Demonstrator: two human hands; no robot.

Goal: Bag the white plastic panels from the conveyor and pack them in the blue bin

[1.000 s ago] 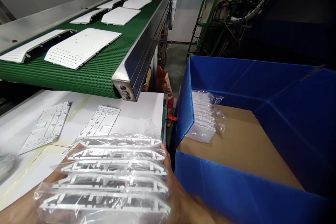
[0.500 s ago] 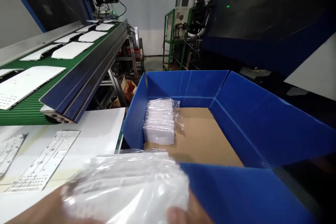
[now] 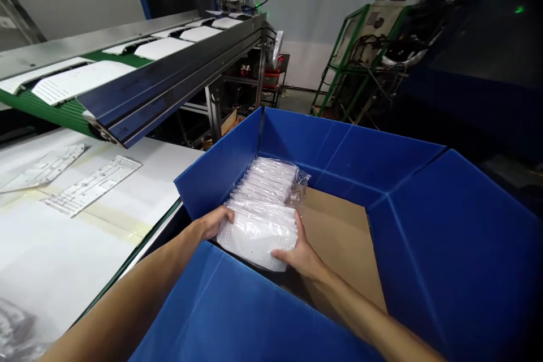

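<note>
A stack of white plastic panels in clear bags [image 3: 257,235] is held between my two hands, inside the near left part of the blue box [image 3: 449,237]. My left hand [image 3: 217,220] grips its left edge, with the thumb on top. On the right edge my right hand [image 3: 299,249] closes, its thumb across the front face. Directly behind, a row of similar bagged white panels [image 3: 271,178] stands along the box's left wall. Loose clear film sticks out at that row's right end. The fingers under the stack are hidden.
Brown cardboard [image 3: 339,243] lines the box floor. To the left, a green conveyor belt [image 3: 63,107] carries several white panels above a white table [image 3: 161,175]. Flat white parts [image 3: 95,184] lie on that table. Clear plastic film [image 3: 17,328] lies at its near left.
My hands have carried the stack of bagged panels forward and down into the blue box, up against the row. The view has turned left and tilted.
</note>
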